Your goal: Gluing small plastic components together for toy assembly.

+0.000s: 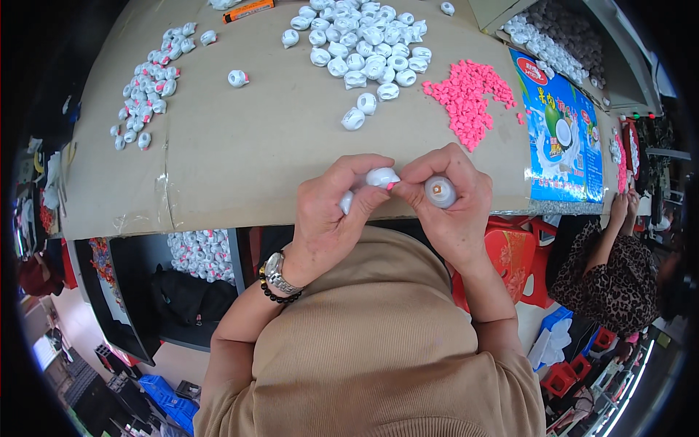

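Tan shirt (371,328) filled six o'clock; left grip (328,211) held a white piece (381,176), right grip (464,213) a whitish bottle (441,191); toward two, a grey box (625,65) contained white pellets (540,46).

A tan-topped table (240,146) is stretching across the upper view. Below its left side, a dark open cabinet (133,269) is standing above pale floor (180,355), with a blue crate (167,399) sitting farther off. Red stools (506,255) are standing toward the right, and a bright strip light (630,393) is glowing at lower right.
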A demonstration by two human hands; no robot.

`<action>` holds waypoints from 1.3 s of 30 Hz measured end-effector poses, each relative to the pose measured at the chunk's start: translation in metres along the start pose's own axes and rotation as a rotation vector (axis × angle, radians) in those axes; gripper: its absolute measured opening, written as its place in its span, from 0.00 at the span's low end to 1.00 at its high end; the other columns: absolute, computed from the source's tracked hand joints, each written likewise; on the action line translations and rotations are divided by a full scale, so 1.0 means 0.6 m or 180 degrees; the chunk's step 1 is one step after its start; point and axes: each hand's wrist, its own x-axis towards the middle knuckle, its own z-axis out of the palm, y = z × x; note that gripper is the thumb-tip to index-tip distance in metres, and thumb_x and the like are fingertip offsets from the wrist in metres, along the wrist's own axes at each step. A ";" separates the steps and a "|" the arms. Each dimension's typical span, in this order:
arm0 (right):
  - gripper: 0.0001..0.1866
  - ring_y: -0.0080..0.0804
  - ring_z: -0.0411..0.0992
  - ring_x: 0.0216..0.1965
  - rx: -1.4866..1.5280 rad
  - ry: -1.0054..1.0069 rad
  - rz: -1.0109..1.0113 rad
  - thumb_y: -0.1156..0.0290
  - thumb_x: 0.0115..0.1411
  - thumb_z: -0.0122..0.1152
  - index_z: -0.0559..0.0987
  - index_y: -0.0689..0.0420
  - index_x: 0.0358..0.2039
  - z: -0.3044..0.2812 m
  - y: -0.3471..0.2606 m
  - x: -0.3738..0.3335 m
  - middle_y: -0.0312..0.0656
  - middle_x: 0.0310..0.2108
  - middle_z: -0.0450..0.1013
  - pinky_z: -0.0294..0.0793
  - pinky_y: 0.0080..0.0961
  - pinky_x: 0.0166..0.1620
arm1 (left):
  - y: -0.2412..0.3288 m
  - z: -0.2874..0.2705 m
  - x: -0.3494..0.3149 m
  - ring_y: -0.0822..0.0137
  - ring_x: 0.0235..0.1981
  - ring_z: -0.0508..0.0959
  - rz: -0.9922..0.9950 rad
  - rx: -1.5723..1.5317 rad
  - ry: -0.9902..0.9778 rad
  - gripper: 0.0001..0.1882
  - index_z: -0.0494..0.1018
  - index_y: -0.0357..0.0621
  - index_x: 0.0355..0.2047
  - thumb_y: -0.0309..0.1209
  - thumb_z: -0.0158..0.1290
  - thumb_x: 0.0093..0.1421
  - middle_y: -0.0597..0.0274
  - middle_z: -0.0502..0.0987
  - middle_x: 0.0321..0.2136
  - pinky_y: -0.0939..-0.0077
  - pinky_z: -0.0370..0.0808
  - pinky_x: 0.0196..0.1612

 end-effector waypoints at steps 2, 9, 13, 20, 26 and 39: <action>0.08 0.31 0.74 0.23 -0.0045 0.0126 -0.0093 0.81 0.46 0.66 0.75 0.59 0.26 0.003 0.002 -0.002 0.40 0.24 0.73 0.71 0.24 0.27 | -0.001 0.000 0.002 0.73 0.25 0.75 0.0170 0.0084 0.0002 0.13 0.73 0.40 0.44 0.24 0.56 0.58 0.60 0.78 0.28 0.79 0.72 0.29; 0.10 0.29 0.70 0.25 0.0168 0.0306 -0.0293 0.81 0.45 0.67 0.74 0.60 0.26 0.015 0.013 -0.001 0.39 0.24 0.71 0.70 0.22 0.30 | -0.001 -0.004 0.008 0.70 0.23 0.75 0.0487 0.0512 0.0092 0.12 0.74 0.40 0.41 0.25 0.58 0.56 0.59 0.77 0.26 0.77 0.72 0.27; 0.11 0.26 0.69 0.30 0.0679 0.0301 0.0276 0.82 0.45 0.67 0.74 0.59 0.28 0.012 0.014 0.000 0.38 0.27 0.69 0.69 0.21 0.35 | 0.007 -0.038 0.016 0.65 0.21 0.76 0.0684 0.1399 0.0293 0.10 0.73 0.41 0.37 0.25 0.57 0.53 0.58 0.76 0.24 0.74 0.72 0.26; 0.13 0.17 0.68 0.27 0.0755 0.0322 0.0475 0.86 0.50 0.64 0.71 0.60 0.34 -0.012 0.040 -0.004 0.36 0.32 0.68 0.69 0.13 0.26 | -0.011 -0.169 0.063 0.51 0.22 0.76 0.0447 0.3632 0.0894 0.08 0.72 0.41 0.34 0.29 0.57 0.54 0.53 0.75 0.21 0.63 0.70 0.24; 0.16 0.17 0.67 0.30 0.1168 0.0431 0.0845 0.85 0.49 0.63 0.71 0.59 0.37 -0.013 0.041 -0.004 0.36 0.34 0.68 0.68 0.14 0.29 | -0.009 -0.198 0.078 0.64 0.16 0.70 0.0170 0.3625 0.1265 0.15 0.74 0.42 0.42 0.37 0.56 0.59 0.59 0.70 0.15 0.72 0.66 0.20; 0.24 0.30 0.73 0.38 0.1357 0.0152 0.0630 0.69 0.58 0.60 0.65 0.63 0.52 -0.032 0.029 0.003 0.45 0.49 0.64 0.68 0.20 0.31 | 0.003 -0.052 0.044 0.62 0.36 0.68 -0.1919 -0.4256 -0.0085 0.19 0.66 0.33 0.45 0.40 0.40 0.68 0.48 0.70 0.39 0.84 0.65 0.17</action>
